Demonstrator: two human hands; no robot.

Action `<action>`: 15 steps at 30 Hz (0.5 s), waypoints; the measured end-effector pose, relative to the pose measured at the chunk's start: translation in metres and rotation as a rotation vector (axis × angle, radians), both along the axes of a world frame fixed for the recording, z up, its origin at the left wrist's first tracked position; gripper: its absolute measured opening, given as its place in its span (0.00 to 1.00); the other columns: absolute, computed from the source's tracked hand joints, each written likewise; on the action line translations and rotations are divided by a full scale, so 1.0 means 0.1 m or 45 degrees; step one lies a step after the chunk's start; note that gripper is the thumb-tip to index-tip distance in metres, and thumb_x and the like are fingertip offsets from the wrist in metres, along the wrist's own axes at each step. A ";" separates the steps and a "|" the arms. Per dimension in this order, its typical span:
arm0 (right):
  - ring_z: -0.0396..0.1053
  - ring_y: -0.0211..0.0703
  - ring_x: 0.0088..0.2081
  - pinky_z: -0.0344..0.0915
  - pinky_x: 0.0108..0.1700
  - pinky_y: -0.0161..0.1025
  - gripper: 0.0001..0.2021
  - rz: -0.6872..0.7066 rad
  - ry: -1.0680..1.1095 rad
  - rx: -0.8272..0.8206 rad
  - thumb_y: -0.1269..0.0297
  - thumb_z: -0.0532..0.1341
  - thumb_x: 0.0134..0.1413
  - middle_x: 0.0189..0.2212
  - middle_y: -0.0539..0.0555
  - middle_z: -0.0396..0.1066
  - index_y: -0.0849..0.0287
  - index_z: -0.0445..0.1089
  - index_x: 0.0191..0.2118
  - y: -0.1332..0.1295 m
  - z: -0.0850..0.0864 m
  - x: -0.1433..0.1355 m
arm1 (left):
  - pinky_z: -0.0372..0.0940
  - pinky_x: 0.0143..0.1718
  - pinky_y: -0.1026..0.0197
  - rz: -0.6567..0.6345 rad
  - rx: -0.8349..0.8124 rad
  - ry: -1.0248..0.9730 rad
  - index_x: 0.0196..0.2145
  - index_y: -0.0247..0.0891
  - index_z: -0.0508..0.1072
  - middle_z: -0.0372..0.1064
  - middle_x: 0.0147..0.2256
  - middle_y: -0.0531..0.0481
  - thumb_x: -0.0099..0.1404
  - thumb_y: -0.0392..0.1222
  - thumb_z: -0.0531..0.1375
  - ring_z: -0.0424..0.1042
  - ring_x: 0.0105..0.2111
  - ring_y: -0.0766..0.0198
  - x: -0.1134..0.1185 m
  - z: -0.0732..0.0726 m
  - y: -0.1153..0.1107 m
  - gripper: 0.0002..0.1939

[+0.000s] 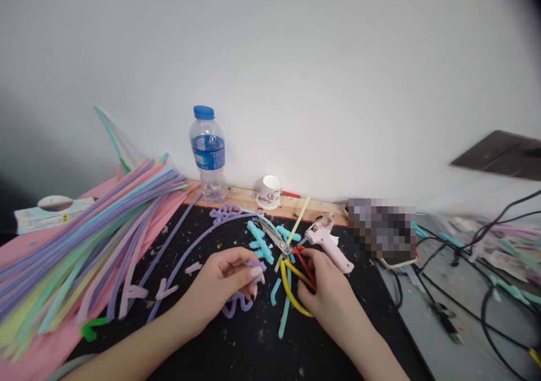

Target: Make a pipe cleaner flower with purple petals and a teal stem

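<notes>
My left hand (215, 279) is closed, its thumb and fingers pinching a purple pipe cleaner (229, 309) whose wavy loops hang below the fingers. In my right hand (332, 291) is a pair of scissors (285, 250) with one red and one yellow handle. The blades point away, up and to the left, and look slightly apart. Short turquoise pipe cleaner pieces (258, 241) lie around the blades. Beyond my left hand rests a looped purple flower shape (225, 214), near a long curved purple stem (186, 252). A pink glue gun (331, 243) lies just past my right hand.
Pastel pipe cleaners (105, 229) are heaped on pink paper (25, 364) at left. A water bottle (208, 153) and a paper cup (269, 193) stand against the wall. At right are a phone-like object (382, 231), black cables (448, 296) and scraps. A black mat (236, 353) covers the table.
</notes>
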State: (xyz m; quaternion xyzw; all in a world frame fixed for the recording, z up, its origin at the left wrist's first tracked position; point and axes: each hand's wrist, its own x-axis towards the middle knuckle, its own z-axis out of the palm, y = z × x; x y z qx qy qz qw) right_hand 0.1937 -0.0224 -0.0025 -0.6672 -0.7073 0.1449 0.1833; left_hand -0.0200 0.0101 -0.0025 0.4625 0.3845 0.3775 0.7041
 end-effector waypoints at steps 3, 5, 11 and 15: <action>0.68 0.50 0.38 0.64 0.40 0.44 0.17 -0.109 -0.035 -0.052 0.73 0.57 0.41 0.37 0.59 0.69 0.63 0.64 0.43 0.00 0.01 -0.02 | 0.60 0.23 0.70 0.043 -0.079 -0.111 0.28 0.35 0.71 0.67 0.21 0.55 0.57 0.41 0.64 0.64 0.20 0.73 -0.01 -0.01 0.01 0.06; 0.68 0.48 0.33 0.63 0.35 0.42 0.12 -0.186 -0.069 -0.081 0.73 0.57 0.39 0.32 0.56 0.69 0.60 0.64 0.36 0.01 0.02 -0.02 | 0.59 0.23 0.72 0.076 -0.143 -0.223 0.28 0.36 0.71 0.67 0.21 0.56 0.56 0.40 0.64 0.63 0.20 0.74 -0.01 0.00 0.02 0.06; 0.57 0.37 0.21 0.53 0.23 0.32 0.08 -0.194 0.096 0.053 0.74 0.57 0.40 0.18 0.44 0.56 0.56 0.55 0.25 0.02 0.11 -0.02 | 0.58 0.21 0.73 0.131 -0.288 -0.411 0.30 0.36 0.71 0.64 0.21 0.57 0.54 0.40 0.67 0.59 0.19 0.76 -0.02 0.08 0.03 0.09; 0.51 0.34 0.20 0.51 0.21 0.30 0.11 -0.109 0.395 -0.001 0.69 0.59 0.44 0.18 0.42 0.51 0.55 0.52 0.24 -0.01 0.16 -0.04 | 0.60 0.21 0.73 0.165 -0.309 -0.429 0.30 0.35 0.71 0.63 0.21 0.58 0.51 0.40 0.68 0.59 0.19 0.76 -0.02 0.11 0.04 0.11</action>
